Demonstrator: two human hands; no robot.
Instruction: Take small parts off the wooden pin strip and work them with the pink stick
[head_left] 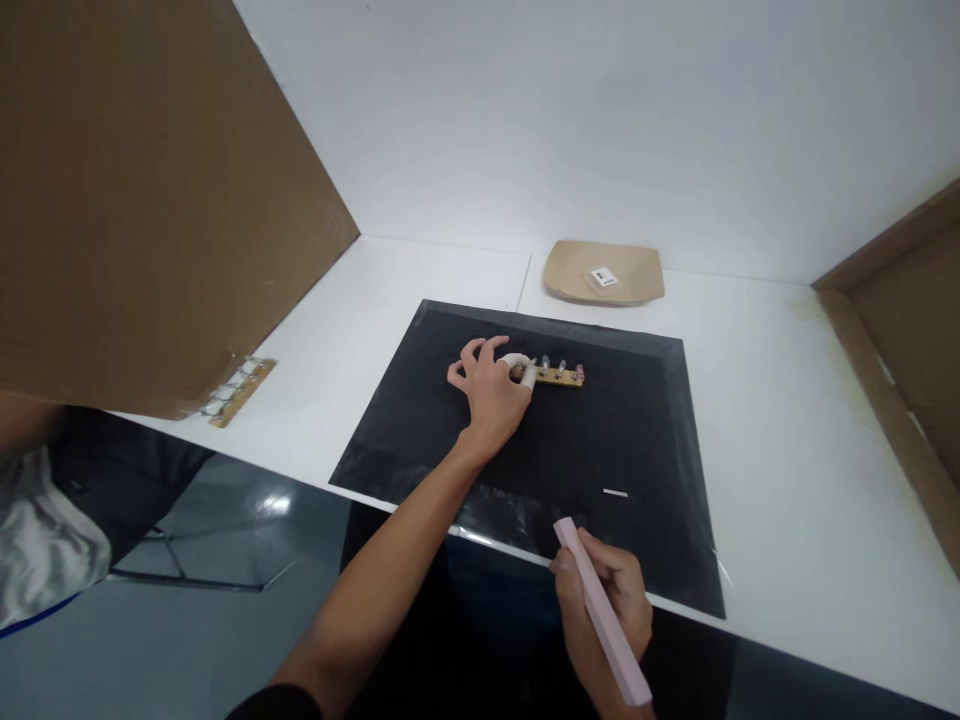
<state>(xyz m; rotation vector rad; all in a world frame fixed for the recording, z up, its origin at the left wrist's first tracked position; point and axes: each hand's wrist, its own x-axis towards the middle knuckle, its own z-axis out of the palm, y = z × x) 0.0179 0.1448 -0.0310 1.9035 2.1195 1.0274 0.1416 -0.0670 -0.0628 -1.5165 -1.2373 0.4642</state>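
Wooden strip (568,379): 1 on 1 black mat (420,440), just right of frame centre; 1 similar strip (247,395) at left on desk (810,430). Tan, narrow; 3 small fittings visible, rightmost pinkish. Long axis near horizontal, exposed end pointing frame right. Left hand (493,395): thumb and index finger curled at left end; pinch cannot be told. Right hand (628,592): fingers wrapped around 1 pink bar (600,608).

The stick (602,612) is pink, the mat (570,440) black.

Workshop-like: brown partition (150,180), white table (787,430), black mat (630,430).
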